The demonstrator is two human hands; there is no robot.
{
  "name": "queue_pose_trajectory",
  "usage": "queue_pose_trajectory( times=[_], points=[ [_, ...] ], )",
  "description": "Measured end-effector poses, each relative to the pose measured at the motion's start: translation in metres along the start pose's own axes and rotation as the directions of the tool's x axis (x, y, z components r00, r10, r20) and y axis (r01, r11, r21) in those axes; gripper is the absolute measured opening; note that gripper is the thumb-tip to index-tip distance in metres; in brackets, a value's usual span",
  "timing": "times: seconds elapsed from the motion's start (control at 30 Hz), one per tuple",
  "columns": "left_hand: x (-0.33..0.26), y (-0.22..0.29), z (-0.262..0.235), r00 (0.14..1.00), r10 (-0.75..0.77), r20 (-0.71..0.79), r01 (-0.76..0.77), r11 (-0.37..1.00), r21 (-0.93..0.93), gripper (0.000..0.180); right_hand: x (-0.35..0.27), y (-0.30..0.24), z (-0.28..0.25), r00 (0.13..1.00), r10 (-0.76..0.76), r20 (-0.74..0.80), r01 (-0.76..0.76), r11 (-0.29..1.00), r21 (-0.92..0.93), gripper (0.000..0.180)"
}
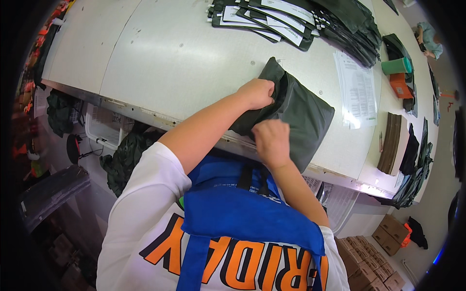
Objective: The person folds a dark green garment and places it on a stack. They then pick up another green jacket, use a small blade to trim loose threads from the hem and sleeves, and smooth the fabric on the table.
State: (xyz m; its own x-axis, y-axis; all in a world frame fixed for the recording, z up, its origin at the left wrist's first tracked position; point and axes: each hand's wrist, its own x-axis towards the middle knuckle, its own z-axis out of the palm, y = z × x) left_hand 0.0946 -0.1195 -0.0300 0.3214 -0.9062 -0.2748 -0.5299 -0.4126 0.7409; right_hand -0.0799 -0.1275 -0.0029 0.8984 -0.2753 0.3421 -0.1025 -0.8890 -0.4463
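Note:
A dark grey-green folded fabric piece (303,114) lies at the near edge of the pale table, partly over that edge. It has a long fold or opening along its left side; whether it is a garment or a pouch I cannot tell. My left hand (258,93) is closed on the fabric at this fold, with the fingers curled in. Closer to me, my right hand (273,140) is curled against the near part of the same piece. Slight motion blur softens it, and its fingertips are hidden.
Beyond my hands, a pile of flat black packs with white labels (272,19) sits on the table (160,53). Printed sheets (357,89), a green cylinder (396,66), an orange box (400,86) and stacked brown cardboard (392,144) lie rightward. White crates (104,123) stand below. Another person (429,39) is far right.

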Motion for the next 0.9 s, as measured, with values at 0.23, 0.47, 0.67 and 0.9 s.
queue_pose_trajectory(
  times=[0.23, 0.47, 0.67, 0.9],
  points=[
    [-0.060, 0.017, -0.013, 0.842, 0.145, -0.520, -0.221, 0.971, -0.088, 0.019, 0.042, 0.010, -0.025, 0.994, 0.107, -0.031, -0.107, 0.994, -0.022, 0.013],
    [-0.121, -0.011, 0.038, 0.955, 0.209, -0.209, -0.119, 0.919, 0.377, 0.085, 0.043, 0.020, -0.001, 0.993, 0.117, -0.015, -0.118, 0.987, -0.105, 0.012],
    [-0.112, -0.017, 0.038, 0.973, 0.199, -0.116, -0.129, 0.888, 0.441, 0.087, 0.076, 0.061, 0.006, 0.945, 0.323, -0.055, -0.327, 0.923, -0.205, 0.010],
    [-0.108, -0.025, 0.035, 0.971, 0.212, -0.105, -0.141, 0.875, 0.463, 0.084, 0.129, 0.104, 0.008, 0.893, 0.433, -0.123, -0.450, 0.843, -0.296, 0.009]
  ],
)
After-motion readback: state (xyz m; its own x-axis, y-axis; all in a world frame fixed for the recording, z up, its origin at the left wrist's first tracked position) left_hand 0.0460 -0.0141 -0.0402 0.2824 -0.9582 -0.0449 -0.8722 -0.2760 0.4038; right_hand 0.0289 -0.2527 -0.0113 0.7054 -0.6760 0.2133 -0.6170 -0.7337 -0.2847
